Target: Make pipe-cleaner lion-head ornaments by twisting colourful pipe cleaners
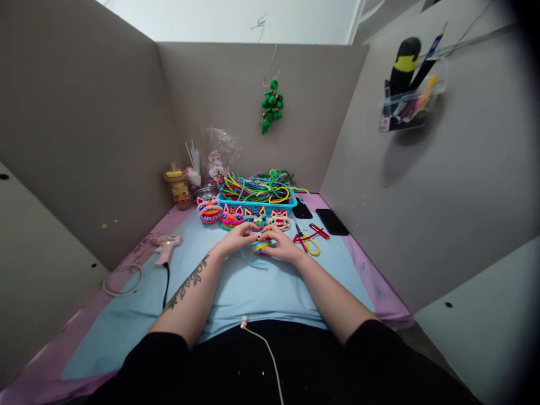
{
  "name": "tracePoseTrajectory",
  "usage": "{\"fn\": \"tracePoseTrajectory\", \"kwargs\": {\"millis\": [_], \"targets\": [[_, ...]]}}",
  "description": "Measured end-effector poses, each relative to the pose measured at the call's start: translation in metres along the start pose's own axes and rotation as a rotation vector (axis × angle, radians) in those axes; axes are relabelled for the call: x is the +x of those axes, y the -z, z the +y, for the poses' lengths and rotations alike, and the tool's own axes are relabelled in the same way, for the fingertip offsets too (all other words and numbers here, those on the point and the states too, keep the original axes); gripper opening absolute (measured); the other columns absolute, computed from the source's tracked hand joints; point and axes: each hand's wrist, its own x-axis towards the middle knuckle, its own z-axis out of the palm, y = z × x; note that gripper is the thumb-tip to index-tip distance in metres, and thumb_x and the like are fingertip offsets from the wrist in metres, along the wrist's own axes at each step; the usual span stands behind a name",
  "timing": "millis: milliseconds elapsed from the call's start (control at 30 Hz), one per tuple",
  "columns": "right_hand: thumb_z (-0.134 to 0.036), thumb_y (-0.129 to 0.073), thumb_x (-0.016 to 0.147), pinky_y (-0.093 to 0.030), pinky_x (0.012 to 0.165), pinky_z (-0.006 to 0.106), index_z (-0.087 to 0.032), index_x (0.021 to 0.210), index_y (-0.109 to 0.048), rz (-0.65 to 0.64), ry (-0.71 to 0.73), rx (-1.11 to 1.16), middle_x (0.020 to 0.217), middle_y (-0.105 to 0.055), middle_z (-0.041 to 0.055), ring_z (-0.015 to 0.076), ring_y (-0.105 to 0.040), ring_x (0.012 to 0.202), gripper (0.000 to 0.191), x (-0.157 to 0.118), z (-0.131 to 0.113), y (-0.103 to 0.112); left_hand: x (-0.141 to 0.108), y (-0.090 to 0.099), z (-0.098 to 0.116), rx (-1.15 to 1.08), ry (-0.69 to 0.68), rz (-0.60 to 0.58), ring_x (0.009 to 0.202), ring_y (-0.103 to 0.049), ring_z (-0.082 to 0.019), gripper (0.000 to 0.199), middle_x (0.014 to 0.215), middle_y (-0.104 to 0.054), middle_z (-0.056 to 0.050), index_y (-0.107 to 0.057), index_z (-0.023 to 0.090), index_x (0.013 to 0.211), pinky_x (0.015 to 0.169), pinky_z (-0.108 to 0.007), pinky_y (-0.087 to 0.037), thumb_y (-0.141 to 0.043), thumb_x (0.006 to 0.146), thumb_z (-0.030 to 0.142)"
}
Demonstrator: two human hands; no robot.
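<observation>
Between both hands is a small, fuzzy pipe-cleaner piece [262,246] with yellow, blue and purple bands. My left hand [237,238] pinches it from the left, and my right hand [282,245] has its fingers curled round the right side. Fingers hide much of its shape. A loose light-blue pipe cleaner [253,264] trails below it onto the cloth. Just beyond my hands stand several colourful pipe-cleaner animal heads with pointed ears, among them a pink and orange one [209,210] and a cream and red one [279,220].
Behind the heads sits a blue basket [257,203] of pipe cleaners. To the right lie yellow-handled scissors [312,246], red pipe-cleaner pieces [319,231] and a black phone [332,221]. A pink glue gun [169,250] with a cord lies left. Grey panels enclose the table.
</observation>
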Motion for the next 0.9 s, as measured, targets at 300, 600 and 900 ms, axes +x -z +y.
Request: {"fn": "tracePoseTrajectory", "kwargs": {"millis": [300,600,900], "targets": [[-0.023,-0.07,0.069,-0.034,0.1,0.038,-0.022,0.087,-0.064,0.003,-0.013,0.063,0.107,-0.047,0.0035,0.0194,-0.047,0.109,0.019,0.0,-0.002,-0.003,-0.002,-0.008,0.004,-0.127,-0.015,0.048,0.057,-0.057,-0.011,0.042,0.065,-0.061,0.004,-0.043,0.019,0.095,0.054,-0.021,-0.037,-0.071,0.068,0.036],[-0.028,-0.072,0.069,-0.037,0.096,0.038,-0.021,0.083,-0.065,0.006,-0.025,0.08,0.104,-0.049,0.0039,0.0199,-0.05,0.104,0.017,0.0,-0.003,-0.003,-0.002,-0.014,0.004,-0.179,-0.016,0.101,0.057,-0.058,-0.011,0.044,0.063,-0.061,0.005,-0.037,0.02,0.091,0.056,-0.021,-0.039,-0.072,0.065,0.03],[-0.03,-0.057,0.08,-0.032,0.101,0.04,-0.022,0.089,-0.066,0.157,-0.045,0.135,0.114,-0.05,0.0062,0.0211,-0.045,0.115,0.014,0.002,-0.002,0.006,0.001,-0.009,0.0,-0.196,-0.027,0.15,0.058,-0.057,-0.011,0.044,0.063,-0.06,0.005,-0.039,0.02,0.092,0.06,-0.023,-0.04,-0.072,0.066,0.033]]}}
